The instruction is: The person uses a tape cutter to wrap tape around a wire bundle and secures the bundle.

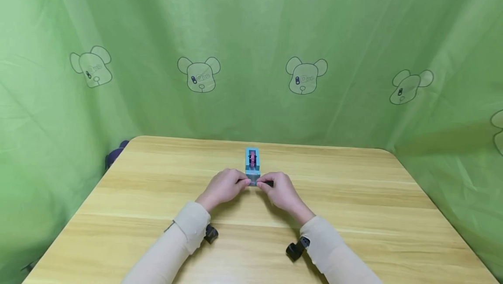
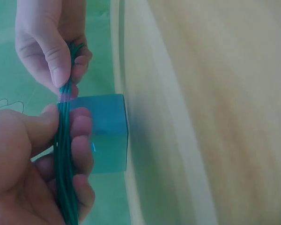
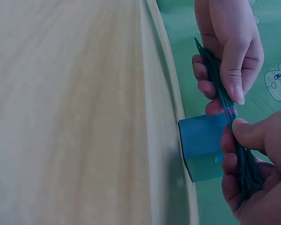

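Both hands hold a bundle of thin dark green wires [image 2: 64, 164], with a narrow pinkish-purple tape band [image 3: 230, 111] round its middle. My left hand [image 1: 225, 186] pinches one side of the band between thumb and fingers. On the other side my right hand [image 1: 280, 191] has its thumb pressed on the wires, with curled fingers beneath. Just beyond the fingertips stands a light blue tape dispenser [image 1: 253, 172], holding a pink tape roll [image 1: 252, 158]. The bundle crosses in front of the dispenser's near end, and the fingers hide much of it.
The wood-grain table [image 1: 373, 196] extends widely on both sides of the hands. A green curtain [image 1: 251, 113] with bear-head drawings hangs behind the table's far edge and along its sides. A dark purple object [image 1: 114, 156] shows past the far left corner.
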Demonstrator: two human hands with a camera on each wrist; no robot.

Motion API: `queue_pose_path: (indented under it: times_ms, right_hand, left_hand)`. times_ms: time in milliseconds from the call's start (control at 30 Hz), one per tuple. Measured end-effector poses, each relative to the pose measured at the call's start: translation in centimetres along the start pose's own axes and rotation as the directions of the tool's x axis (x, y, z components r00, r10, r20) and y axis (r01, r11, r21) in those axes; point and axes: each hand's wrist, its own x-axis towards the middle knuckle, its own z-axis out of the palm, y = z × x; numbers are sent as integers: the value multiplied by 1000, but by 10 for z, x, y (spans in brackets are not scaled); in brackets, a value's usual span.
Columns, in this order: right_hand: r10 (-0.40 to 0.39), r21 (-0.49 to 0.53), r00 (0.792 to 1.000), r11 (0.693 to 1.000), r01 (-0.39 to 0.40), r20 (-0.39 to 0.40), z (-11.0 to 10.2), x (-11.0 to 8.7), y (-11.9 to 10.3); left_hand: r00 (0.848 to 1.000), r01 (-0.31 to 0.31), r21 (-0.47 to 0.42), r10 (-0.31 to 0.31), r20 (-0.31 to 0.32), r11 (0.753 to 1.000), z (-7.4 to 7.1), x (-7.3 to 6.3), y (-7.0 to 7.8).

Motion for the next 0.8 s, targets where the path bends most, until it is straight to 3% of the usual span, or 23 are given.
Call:
queue_pose_path:
  times_ms: [200, 367, 800]
  right_hand:
    - [-21, -18, 999, 1000, 21, -24, 1, 0, -1]
    - [-47, -43, 998, 998, 46, -36, 2, 1, 0]
    - [-26, -36, 1000, 999, 26, -8, 2, 0, -1]
  left_hand:
    - [997, 30, -6, -30, 76, 1000, -1, 1, 0]
    - [998, 33, -11, -32, 47, 999, 0, 3, 1]
    - [1000, 12, -5, -12, -12, 1000, 1, 5, 1]
